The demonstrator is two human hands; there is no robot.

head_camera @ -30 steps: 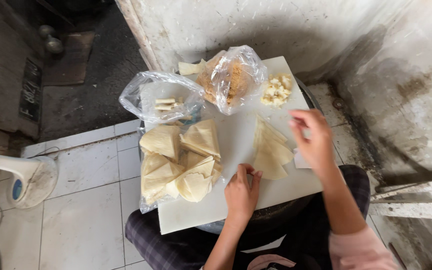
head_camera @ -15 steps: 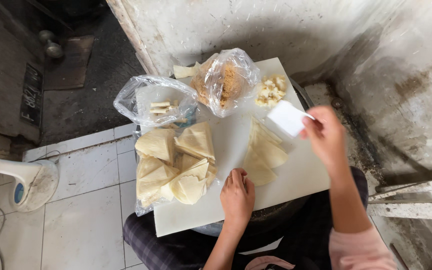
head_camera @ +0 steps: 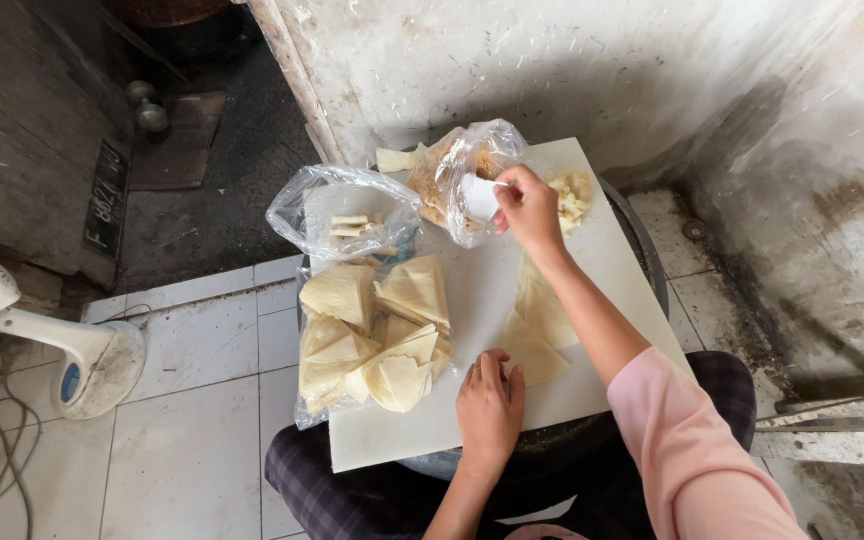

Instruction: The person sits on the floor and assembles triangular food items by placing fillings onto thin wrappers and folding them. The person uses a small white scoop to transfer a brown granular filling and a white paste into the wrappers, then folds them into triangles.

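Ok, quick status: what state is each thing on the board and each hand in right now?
Right hand: holding a white scoop at the filling bag's mouth.
Filling bag: open.
Left hand: flat on the white board.
Second clear bag: open, few pieces inside.
Folded wrappers: piled on plastic.
Loose wrapper sheets: flat, unfilled.

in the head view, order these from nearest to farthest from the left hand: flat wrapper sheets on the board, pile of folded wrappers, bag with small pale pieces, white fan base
1. Flat wrapper sheets, just right of the left hand.
2. Pile of folded wrappers, to its left on the white board.
3. Bag with small pale pieces, far end of the board.
4. White fan base, on the floor tiles far left.
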